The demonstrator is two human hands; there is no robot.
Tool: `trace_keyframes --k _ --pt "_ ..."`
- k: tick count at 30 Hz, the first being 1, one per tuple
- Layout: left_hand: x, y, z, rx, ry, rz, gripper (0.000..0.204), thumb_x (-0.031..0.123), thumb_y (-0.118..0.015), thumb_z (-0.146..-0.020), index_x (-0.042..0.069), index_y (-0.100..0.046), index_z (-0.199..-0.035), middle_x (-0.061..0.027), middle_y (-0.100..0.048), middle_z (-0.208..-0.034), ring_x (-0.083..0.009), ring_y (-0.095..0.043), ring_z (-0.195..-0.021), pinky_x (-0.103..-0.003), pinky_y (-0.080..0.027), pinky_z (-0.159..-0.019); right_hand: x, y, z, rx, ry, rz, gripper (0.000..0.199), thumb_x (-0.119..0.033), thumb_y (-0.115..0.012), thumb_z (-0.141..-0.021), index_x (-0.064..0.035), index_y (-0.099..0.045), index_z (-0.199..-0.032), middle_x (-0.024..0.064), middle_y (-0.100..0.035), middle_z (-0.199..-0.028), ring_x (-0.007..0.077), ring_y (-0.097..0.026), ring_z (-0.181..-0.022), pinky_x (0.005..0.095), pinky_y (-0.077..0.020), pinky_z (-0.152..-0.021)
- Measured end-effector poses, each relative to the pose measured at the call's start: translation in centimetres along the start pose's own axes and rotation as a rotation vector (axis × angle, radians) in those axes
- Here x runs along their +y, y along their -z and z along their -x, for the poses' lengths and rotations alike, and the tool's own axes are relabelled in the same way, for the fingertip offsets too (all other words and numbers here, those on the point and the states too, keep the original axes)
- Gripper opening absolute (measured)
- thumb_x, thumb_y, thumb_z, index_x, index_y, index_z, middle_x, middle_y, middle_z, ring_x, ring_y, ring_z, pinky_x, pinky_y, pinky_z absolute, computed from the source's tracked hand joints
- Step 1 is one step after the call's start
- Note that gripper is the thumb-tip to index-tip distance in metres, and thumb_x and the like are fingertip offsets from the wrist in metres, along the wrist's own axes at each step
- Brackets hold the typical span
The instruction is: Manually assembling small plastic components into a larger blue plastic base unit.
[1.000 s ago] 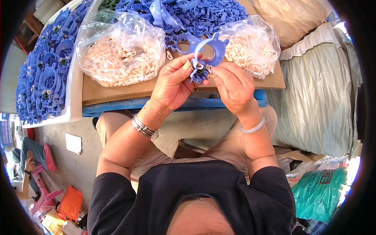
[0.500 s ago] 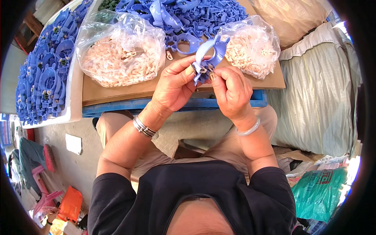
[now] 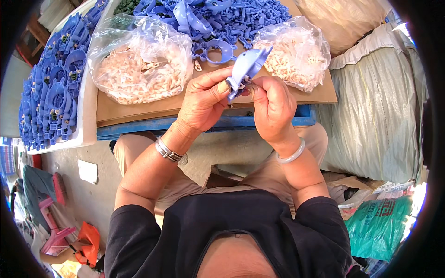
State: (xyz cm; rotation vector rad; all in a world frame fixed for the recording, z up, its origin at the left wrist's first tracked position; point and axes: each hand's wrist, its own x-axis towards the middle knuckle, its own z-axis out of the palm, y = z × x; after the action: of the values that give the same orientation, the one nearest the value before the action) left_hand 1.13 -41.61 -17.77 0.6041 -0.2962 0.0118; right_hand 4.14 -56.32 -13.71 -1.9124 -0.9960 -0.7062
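Over the near edge of the cardboard, a blue plastic part (image 3: 246,64) with a curved shell is held up and tilted. My left hand (image 3: 204,99) grips its lower end between thumb and fingers. Pressed against the same end from the other side, my right hand (image 3: 276,109) has thumb and forefinger pinched together; what sits between them is mostly hidden. Just beyond, a blue ring-shaped part (image 3: 227,52) and a small beige piece (image 3: 198,66) lie on the cardboard (image 3: 139,113). Clear bags of small beige pieces stand on the left (image 3: 139,76) and right (image 3: 296,60).
A heap of blue parts (image 3: 269,18) covers the far cardboard. At left, a white tray (image 3: 87,111) carries rows of blue parts (image 3: 55,92). A blue crate edge (image 3: 232,122) runs under the cardboard. Large sacks (image 3: 371,111) and a green bag (image 3: 378,227) crowd the right.
The blue part has turned in my fingers, so its ring opening no longer faces up and its shell shows more side-on. Both hands keep their grip in about the same place.
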Motion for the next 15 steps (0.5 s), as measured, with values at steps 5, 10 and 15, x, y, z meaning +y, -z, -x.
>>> trace_keyframes --k 5,10,15 --pt "0.05 -0.2 -0.01 0.0 -0.01 0.053 0.036 0.01 -0.06 -0.08 0.0 -0.052 -0.114 -0.0127 -0.059 -0.104 -0.0236 -0.059 -0.092 -0.035 -0.048 -0.082 -0.19 -0.05 0.13 0.004 -0.011 -0.033 0.007 0.003 -0.054 -0.078 0.0012 -0.052 -0.085 0.012 -0.055 -0.073 0.0238 -0.054 -0.062 0.0303 -0.043 -0.055" --pt "0.13 -0.41 -0.11 -0.008 -0.055 0.1 0.037 0.011 -0.06 -0.08 -0.001 -0.051 -0.114 -0.0131 -0.058 -0.105 -0.0244 -0.058 -0.095 -0.038 -0.046 -0.086 -0.55 0.21 0.03 0.053 -0.016 -0.007 0.003 -0.002 -0.053 -0.083 0.0016 -0.053 -0.084 0.0082 -0.054 -0.072 0.0154 -0.051 -0.06 0.0247 -0.0415 -0.056" --pt "0.27 -0.21 -0.13 -0.048 -0.015 0.073 0.037 0.01 -0.06 -0.08 -0.002 -0.051 -0.114 -0.0139 -0.058 -0.106 -0.024 -0.055 -0.099 -0.039 -0.045 -0.088 -0.51 0.06 0.19 0.041 -0.086 -0.078 0.004 -0.002 -0.052 -0.084 0.0017 -0.053 -0.085 0.008 -0.054 -0.073 0.0148 -0.05 -0.061 0.0247 -0.0413 -0.057"
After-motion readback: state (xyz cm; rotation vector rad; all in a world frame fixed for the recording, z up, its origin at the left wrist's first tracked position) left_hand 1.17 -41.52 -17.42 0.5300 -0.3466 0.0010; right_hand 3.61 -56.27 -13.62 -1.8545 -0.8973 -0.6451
